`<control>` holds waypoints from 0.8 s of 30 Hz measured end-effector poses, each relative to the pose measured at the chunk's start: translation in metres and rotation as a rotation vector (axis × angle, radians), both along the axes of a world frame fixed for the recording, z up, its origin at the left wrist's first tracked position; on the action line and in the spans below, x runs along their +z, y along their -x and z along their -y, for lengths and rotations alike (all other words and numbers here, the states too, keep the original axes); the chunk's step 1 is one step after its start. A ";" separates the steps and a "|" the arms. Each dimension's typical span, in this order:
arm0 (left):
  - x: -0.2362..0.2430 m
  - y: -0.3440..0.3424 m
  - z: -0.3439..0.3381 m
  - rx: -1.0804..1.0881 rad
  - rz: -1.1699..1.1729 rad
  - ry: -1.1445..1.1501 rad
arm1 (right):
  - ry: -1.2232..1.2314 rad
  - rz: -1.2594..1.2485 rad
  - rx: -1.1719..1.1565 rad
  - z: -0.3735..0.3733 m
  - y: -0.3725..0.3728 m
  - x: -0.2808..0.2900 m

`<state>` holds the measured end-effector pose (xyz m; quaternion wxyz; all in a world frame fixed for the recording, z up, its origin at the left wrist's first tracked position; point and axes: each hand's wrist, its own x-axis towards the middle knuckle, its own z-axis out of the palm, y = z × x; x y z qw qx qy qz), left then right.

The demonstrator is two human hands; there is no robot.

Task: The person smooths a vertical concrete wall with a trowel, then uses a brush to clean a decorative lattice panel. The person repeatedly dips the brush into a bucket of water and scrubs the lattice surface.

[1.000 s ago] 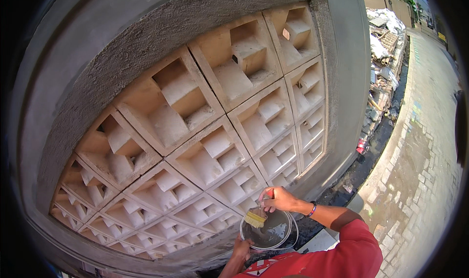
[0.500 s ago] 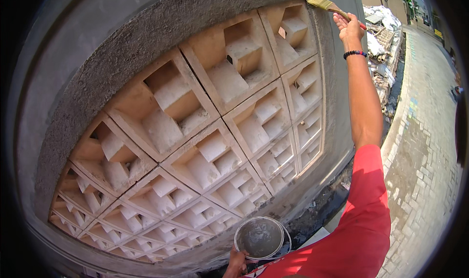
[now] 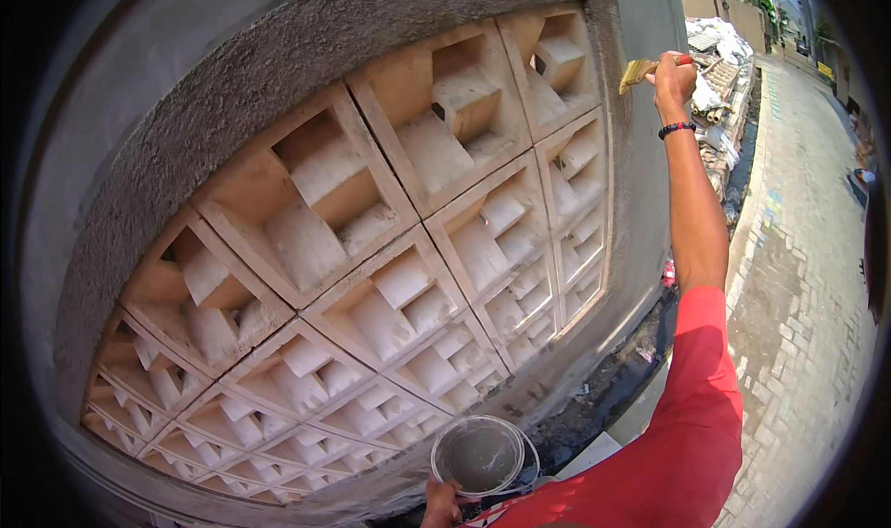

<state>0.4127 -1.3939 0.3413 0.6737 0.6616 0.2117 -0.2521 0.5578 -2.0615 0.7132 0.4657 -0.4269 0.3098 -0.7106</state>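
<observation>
My right hand, arm stretched up and forward, is closed round the red-tipped handle of a paintbrush. Its yellowish bristles point left and down, at the grey plaster border right of the block panel; whether they touch it I cannot tell. Low in the view, my left hand grips the side of a bucket. Grey, wet-looking stuff fills part of the bucket, and a thin wire handle hangs at its right. The panel of pale ventilation blocks has stepped openings and dark joints.
Rough dark plaster frames the panel's top and left. Below runs a wet, dark gutter with a light slab beside it. Rubble and white sacks lie along a paved lane at the right.
My right hand and the brush have come down from the panel's top right corner, swinging the bristles lower and rightward. The bucket has shifted slightly left in view.
</observation>
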 end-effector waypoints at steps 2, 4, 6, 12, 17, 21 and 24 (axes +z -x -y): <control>-0.002 0.002 -0.003 0.028 -0.004 -0.003 | 0.175 0.185 0.060 -0.004 -0.002 0.068; -0.008 -0.001 -0.003 0.005 -0.010 0.009 | 0.385 0.429 0.132 0.014 -0.002 0.119; -0.013 -0.003 -0.003 -0.019 -0.021 0.018 | 0.569 0.686 0.118 0.049 -0.019 0.133; -0.023 -0.001 -0.011 -0.069 -0.043 0.023 | -0.146 0.900 0.456 0.048 -0.023 0.004; -0.019 -0.007 0.007 -0.094 0.020 -0.015 | -0.195 0.427 0.266 0.044 0.025 -0.166; -0.001 -0.010 0.017 -0.133 -0.036 -0.026 | -0.032 0.246 0.561 -0.093 0.082 -0.210; -0.012 -0.019 0.025 -0.176 -0.033 -0.014 | 0.059 -0.012 1.055 -0.194 0.115 -0.242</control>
